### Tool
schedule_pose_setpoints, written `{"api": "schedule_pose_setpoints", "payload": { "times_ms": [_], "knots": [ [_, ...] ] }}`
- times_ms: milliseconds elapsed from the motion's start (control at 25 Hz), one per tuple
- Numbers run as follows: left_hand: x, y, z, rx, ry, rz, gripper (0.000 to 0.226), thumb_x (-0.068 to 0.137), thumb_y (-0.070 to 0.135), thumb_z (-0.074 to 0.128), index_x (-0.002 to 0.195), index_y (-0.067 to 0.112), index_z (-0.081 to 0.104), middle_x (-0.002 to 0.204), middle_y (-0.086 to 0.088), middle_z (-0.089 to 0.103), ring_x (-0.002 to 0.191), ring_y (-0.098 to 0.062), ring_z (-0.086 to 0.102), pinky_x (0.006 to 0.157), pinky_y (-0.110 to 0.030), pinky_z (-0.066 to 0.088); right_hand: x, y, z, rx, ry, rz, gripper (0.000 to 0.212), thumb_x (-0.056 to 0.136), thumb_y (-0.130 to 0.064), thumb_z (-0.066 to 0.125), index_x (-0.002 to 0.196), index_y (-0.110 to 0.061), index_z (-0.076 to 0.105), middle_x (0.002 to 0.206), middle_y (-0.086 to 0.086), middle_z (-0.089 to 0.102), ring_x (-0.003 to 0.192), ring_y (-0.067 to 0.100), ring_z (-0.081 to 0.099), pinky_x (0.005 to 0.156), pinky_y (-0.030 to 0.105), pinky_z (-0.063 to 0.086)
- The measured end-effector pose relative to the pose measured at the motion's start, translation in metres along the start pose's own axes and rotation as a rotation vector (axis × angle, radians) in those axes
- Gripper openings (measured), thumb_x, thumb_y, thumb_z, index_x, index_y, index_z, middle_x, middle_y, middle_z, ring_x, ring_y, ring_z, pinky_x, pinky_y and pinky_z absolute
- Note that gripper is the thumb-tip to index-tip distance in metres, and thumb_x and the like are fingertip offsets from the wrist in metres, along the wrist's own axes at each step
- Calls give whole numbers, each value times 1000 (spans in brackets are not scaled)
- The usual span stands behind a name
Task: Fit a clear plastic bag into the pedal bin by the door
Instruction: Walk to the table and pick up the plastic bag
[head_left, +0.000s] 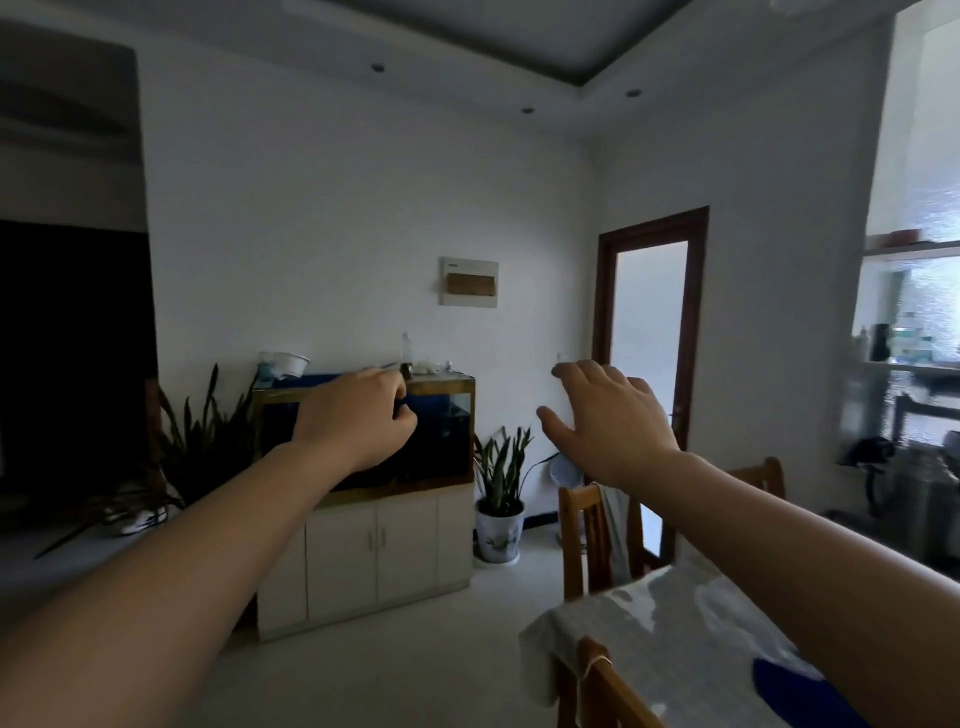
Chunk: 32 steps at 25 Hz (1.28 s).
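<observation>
a dim room seen from head height, both bare arms stretched forward in the air. at far left a dark opening or screen is too black to make out, with long-leaved plants in front of it, partly cut by the left forearm. the left hand hangs curled into a loose fist before a glass fish tank; whether anything small sits inside the curl cannot be told. the tank stands on a white cupboard with three doors; on its lid are a white bowl, a clear bottle and other small items too blurred to name. on the wall above, a white panel box with a brown flap carries small lettering at its top left corner that is too faint to read. a potted plant in a white painted pot stands on the floor between cupboard and door. the right hand is spread, fingers apart, holding nothing, in front of a brown-framed door with frosted glass. below it are wooden chairs and a table under a grey patterned cloth, cut off at the frame's bottom edge. at far right, shelves behind textured glass show only blurred shapes. neither the pedal bin nor the clear plastic bag appears anywhere in view; the floor by the door is largely hidden behind the chairs and the right arm
</observation>
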<state>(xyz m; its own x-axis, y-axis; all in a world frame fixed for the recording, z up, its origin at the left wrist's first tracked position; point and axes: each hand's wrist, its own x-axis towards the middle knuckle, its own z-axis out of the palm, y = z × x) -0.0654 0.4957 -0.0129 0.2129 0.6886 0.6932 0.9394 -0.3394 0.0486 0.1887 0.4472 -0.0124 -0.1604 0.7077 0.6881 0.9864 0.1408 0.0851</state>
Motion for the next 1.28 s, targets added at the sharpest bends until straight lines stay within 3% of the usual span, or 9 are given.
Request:
{"api": "schedule_pose_setpoints", "payload": {
  "times_ms": [200,360,480,600,880,1000,1280],
  "knots": [
    [38,-35,41,42,11,-22,18,83,36,44,94,28,56,91,10,59,76,-11,52,55,-28,39,61,-3,61,15,1,-63,52,90,-51,36,131,-19,42,131,3,54,119,25,50,97,43,39],
    [73,-89,75,70,11,-28,17,83,35,45,92,27,56,91,9,60,75,-12,53,51,-26,33,112,-28,113,28,-1,-92,52,90,-50,37,132,-20,40,132,3,54,119,25,50,96,41,39],
    [104,-133,98,79,15,-15,17,82,34,45,91,26,57,93,7,60,78,-16,53,57,-29,36,148,-50,150,18,38,-102,50,90,-49,38,132,-20,40,132,3,53,118,25,50,96,41,39],
    [146,-185,124,66,-4,22,20,83,35,44,96,26,57,95,6,60,82,-16,53,63,-31,39,194,-78,191,11,39,-64,50,90,-49,38,131,-20,40,132,2,53,117,25,51,96,41,39],
    [236,-281,184,85,-10,156,15,83,34,44,88,25,54,88,4,58,75,-18,53,58,-30,36,287,-112,274,-31,40,47,52,89,-52,38,131,-21,40,133,3,54,120,26,50,99,44,38],
    [267,-298,224,50,-23,211,17,83,35,45,92,24,56,89,5,60,75,-15,54,51,-26,31,308,-104,309,-103,29,86,51,88,-51,39,130,-21,43,131,2,55,122,25,48,105,45,32],
    [339,-282,325,-36,-54,303,22,84,35,46,99,23,56,98,5,61,80,-16,55,60,-30,40,341,-47,373,-204,-2,178,53,88,-50,41,132,-19,40,130,2,55,124,24,45,106,41,28]
  ]
}}
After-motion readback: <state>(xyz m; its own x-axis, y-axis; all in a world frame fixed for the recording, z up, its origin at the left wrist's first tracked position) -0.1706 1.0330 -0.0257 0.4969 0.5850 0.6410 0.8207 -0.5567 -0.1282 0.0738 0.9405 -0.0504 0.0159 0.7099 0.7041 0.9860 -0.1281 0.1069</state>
